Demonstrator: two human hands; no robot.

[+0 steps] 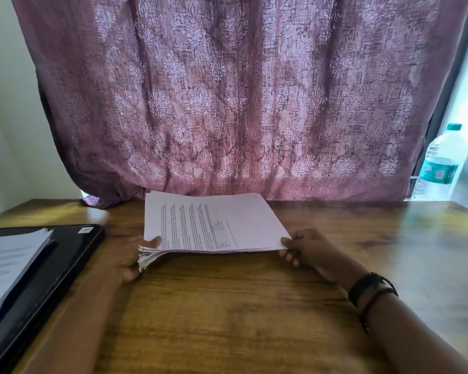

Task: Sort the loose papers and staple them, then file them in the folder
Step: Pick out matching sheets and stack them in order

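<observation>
In the head view, you hold the stack of papers (214,225) with both hands in the middle of the frame, over the far part of the wooden bench (227,306). Your left hand (125,257) is at the lower left corner of the stack: the thumb lies on the top sheet and the other fingers go under it, so the grip of this hand pinches the stack. At this corner the lower sheets are not even. They fan out and hang down a little. Your right hand (308,249) is at the lower right corner. Its thumb presses on the top sheet and its fingers curl below the edge, so this grip also pinches the stack. The top sheet has printed text, too blurred to read, and its lines run away from you. The near edge of the stack looks lifted from the bench, but I cannot tell if the far edge rests on it. The far edge lies close to the mauve patterned curtain (227,103), which fills the upper part of the frame. At the lower left of the frame a black folder (65,255) lies open on the bench, with a second pile of printed sheets (8,265) on it, well apart from your stack. Dark wristbands (370,290) are on your right wrist. At the right edge of the frame a clear water bottle (441,163) with a green cap stands upright beside the curtain.
</observation>
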